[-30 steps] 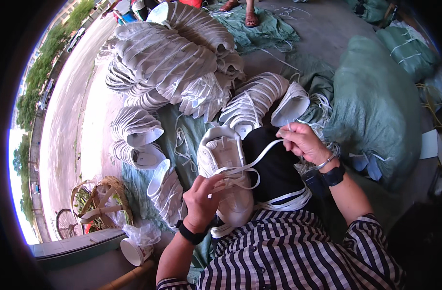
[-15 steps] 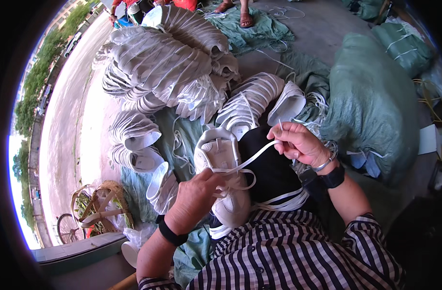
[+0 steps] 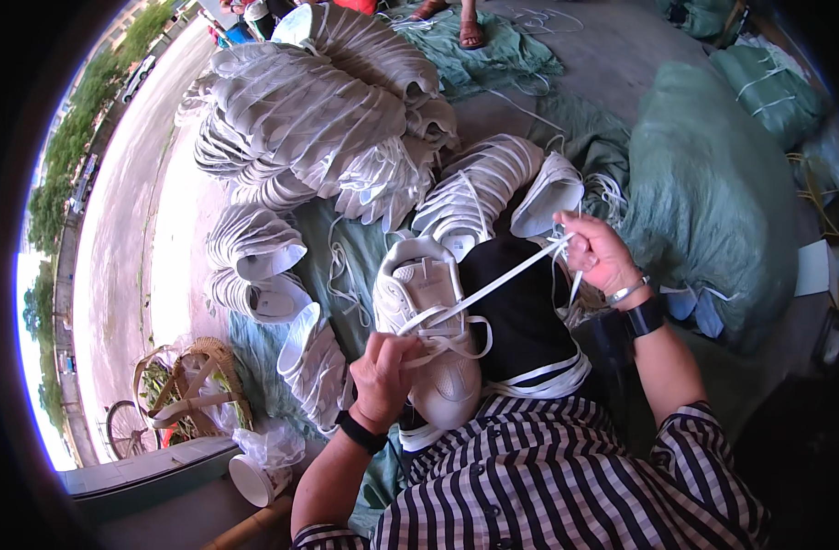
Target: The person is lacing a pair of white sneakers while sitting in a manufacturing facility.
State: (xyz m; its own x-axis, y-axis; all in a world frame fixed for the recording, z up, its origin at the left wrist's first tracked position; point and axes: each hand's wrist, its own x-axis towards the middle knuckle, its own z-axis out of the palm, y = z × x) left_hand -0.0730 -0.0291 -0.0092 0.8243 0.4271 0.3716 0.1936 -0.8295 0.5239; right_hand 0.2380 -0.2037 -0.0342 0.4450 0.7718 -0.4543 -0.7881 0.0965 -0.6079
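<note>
A white sneaker (image 3: 449, 392) rests on my lap, its toe toward me and its opening away. White shoelace (image 3: 506, 282) stretches in a straight slanting line from the sneaker's eyelets up to my right hand (image 3: 604, 258), which is closed on it; a short end hangs below those fingers. My left hand (image 3: 379, 378) is at the shoe's left side, thumb and fingers pinched on the lace near the eyelets. A loose loop of lace (image 3: 482, 337) curls at the shoe's right side. Several white laces (image 3: 552, 378) lie across my dark-clothed thigh.
Nested white shoe uppers form a big heap (image 3: 309, 110) ahead, with smaller stacks (image 3: 254, 243) at left. A bulging green sack (image 3: 708, 202) stands at right. Lower left are a woven basket (image 3: 219, 367) and a white cup (image 3: 254, 481). Another person's sandalled foot (image 3: 471, 35) shows at the far side.
My right hand has moved right and slightly up, drawing out a longer, straighter length of lace. My left hand has shifted slightly down and to the left along the shoe.
</note>
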